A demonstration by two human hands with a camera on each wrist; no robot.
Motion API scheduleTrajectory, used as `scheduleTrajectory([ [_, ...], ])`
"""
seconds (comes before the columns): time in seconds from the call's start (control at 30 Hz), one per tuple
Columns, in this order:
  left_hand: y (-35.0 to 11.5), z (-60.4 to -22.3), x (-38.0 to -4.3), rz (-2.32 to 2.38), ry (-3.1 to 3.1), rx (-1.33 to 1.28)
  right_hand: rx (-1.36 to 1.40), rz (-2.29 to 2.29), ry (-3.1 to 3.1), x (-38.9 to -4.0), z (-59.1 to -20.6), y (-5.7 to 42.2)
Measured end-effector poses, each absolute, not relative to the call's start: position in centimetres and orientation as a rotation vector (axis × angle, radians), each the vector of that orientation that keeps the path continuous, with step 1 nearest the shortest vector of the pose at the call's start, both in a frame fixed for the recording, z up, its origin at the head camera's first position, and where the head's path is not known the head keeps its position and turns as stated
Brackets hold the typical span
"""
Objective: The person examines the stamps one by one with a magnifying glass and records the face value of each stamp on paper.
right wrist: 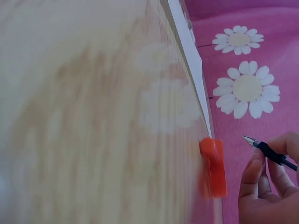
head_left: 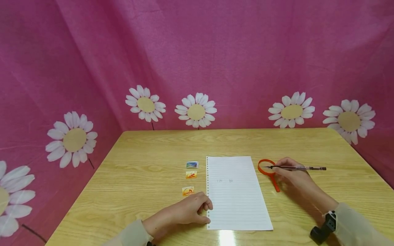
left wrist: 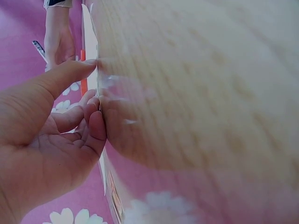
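Observation:
A lined loose-leaf sheet (head_left: 237,205) with punched holes down its left side lies on the table, with small handwritten numbers in its upper part. My left hand (head_left: 192,207) rests on its lower left edge; in the left wrist view the thumb (left wrist: 74,70) is extended and the other fingers bend loosely. Right of the sheet, my right hand (head_left: 293,175) pinches a pen (head_left: 300,168), its bare tip pointing left. Beneath that hand lies a red magnifying glass (head_left: 275,183). The right wrist view shows the pen (right wrist: 271,153) held apart from the red handle (right wrist: 217,170).
Left of the sheet lie several small stamp-like pictures: a blue one (head_left: 192,164), a yellow-red one (head_left: 191,175), and an orange one (head_left: 188,191) just beyond my left hand. The wooden table (head_left: 138,177) ends at a pink curtain (head_left: 234,68) with daisies.

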State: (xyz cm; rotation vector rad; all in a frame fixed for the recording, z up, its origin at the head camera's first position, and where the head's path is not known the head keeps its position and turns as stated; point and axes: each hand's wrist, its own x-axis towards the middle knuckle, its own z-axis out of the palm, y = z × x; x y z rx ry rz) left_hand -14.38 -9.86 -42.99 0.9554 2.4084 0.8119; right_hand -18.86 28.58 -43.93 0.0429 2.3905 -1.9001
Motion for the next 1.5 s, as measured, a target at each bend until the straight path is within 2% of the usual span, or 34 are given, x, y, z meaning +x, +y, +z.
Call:
scheduleTrajectory([
  [0.27, -9.9, -43.1, -14.4, 0.805, 2.421, 1.001, -0.039, -2.020, 2.336, -18.7, -44.2, 29.7],
  [0.57, -9.9, -43.1, -14.4, 0.799, 2.426, 0.984, 0.039, -1.918, 2.490, -18.8, -44.2, 31.7],
  [1.23, -9.9, -43.3, -14.6, 0.773, 2.432, 1.004, 0.032, -1.641, 2.695, -18.9, -43.9, 34.3],
  [1.5, -10.0, -43.4, -14.7, 0.788, 2.421, 1.008, 0.159, -1.680, 2.597, -18.9, -43.9, 34.4],
])
